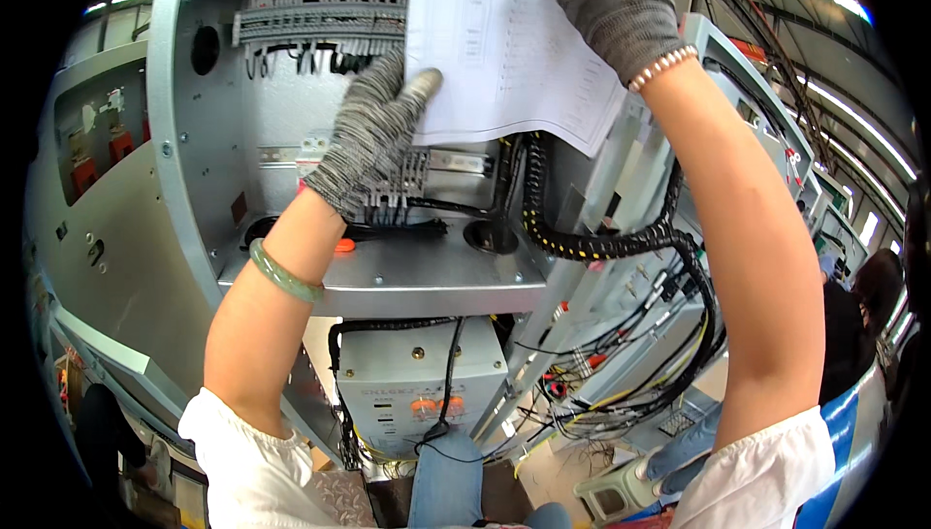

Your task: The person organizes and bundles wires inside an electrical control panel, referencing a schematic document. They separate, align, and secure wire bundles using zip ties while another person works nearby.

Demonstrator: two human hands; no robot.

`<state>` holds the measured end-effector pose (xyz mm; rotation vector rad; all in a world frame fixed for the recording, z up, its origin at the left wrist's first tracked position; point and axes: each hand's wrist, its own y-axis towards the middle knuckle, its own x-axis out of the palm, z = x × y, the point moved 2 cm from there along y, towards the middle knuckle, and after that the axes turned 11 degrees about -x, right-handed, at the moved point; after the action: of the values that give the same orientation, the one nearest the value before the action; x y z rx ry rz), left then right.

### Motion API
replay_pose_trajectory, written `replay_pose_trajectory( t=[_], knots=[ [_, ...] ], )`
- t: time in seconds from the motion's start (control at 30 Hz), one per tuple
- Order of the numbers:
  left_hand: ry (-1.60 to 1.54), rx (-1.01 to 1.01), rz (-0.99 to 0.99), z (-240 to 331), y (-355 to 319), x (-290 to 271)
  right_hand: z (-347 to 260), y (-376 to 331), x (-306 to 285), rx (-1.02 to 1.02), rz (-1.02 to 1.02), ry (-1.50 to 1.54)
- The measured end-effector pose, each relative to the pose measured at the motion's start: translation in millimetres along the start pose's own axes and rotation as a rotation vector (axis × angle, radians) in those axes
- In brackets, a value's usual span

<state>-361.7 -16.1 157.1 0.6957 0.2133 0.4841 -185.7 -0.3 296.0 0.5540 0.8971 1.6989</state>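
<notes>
A white printed sheet of paper [495, 54], with tables and fine lines on it, hangs upright before the open metal cabinet [436, 299]. My left hand [373, 136], in a grey knitted glove, pinches its lower left edge, thumb in front and fingers passing behind. Up at the sheet's top right, my gloved right hand [626, 15] is closed on it; some of its fingertips are hidden. Behind the paper, part of the cabinet's inside is covered. A terminal strip [320, 25] with short black wires shows to the left of the sheet.
A thick black wire harness [601, 243] loops from the cabinet toward the right. Below stands a light grey box [388, 364] with orange parts. Loose cables [659, 393] hang at the lower right, above a plastic stool [616, 495]. An open door panel [107, 209] is at left.
</notes>
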Motion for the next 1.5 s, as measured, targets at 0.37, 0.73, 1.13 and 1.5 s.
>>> replay_pose_trajectory(
  t=[0.37,0.73,1.13,1.5],
  knots=[
    [0.096,0.237,0.128,-9.7,-81.9,-29.7,44.2,-152.8,-70.9,0.250,-0.108,0.913],
    [-0.123,-0.565,-0.204,-80.2,-262.5,-32.6,-119.2,-445.2,-143.1,2.215,-0.088,2.192],
    [-0.167,-0.826,-0.410,-141.1,-351.5,-5.7,-63.6,-392.7,-117.1,1.355,0.033,1.306],
    [-0.160,-0.766,-0.446,-147.2,-352.5,2.1,-52.4,-389.0,-120.7,1.241,-0.246,1.113]
  ],
)
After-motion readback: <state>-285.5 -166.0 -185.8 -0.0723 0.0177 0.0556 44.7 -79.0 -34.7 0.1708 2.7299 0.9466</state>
